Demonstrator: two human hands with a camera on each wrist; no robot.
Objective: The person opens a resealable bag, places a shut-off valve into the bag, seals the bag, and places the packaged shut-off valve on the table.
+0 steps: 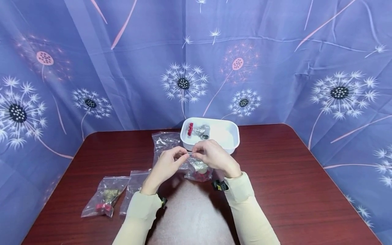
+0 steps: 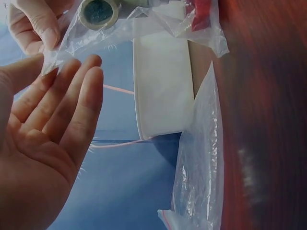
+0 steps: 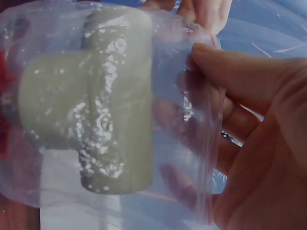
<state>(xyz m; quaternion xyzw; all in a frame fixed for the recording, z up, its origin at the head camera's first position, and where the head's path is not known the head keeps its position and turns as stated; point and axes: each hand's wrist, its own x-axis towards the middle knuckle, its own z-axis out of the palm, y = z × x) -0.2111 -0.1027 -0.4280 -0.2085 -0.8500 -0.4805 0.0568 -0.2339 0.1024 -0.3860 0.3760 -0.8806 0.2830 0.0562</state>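
Observation:
Both hands hold up a clear zip bag (image 1: 197, 175) by its top edge, just in front of the white tray. Inside it hangs a T-shaped metal valve (image 3: 117, 96) with a red handle (image 2: 200, 14). The left hand (image 1: 166, 165) pinches one top corner between thumb and index finger, its other fingers extended in the left wrist view. The right hand (image 1: 216, 157) pinches the edge too; in the right wrist view its thumb lies on the near side and its fingers show through the plastic.
In the white tray (image 1: 229, 136) lies an unbagged valve (image 1: 202, 131) with a red handle. An empty clear bag (image 1: 163, 141) lies left of the tray. At the left of the table (image 1: 291, 177) are a bagged valve (image 1: 108, 199) and another clear bag (image 1: 134, 185). A patterned curtain hangs behind.

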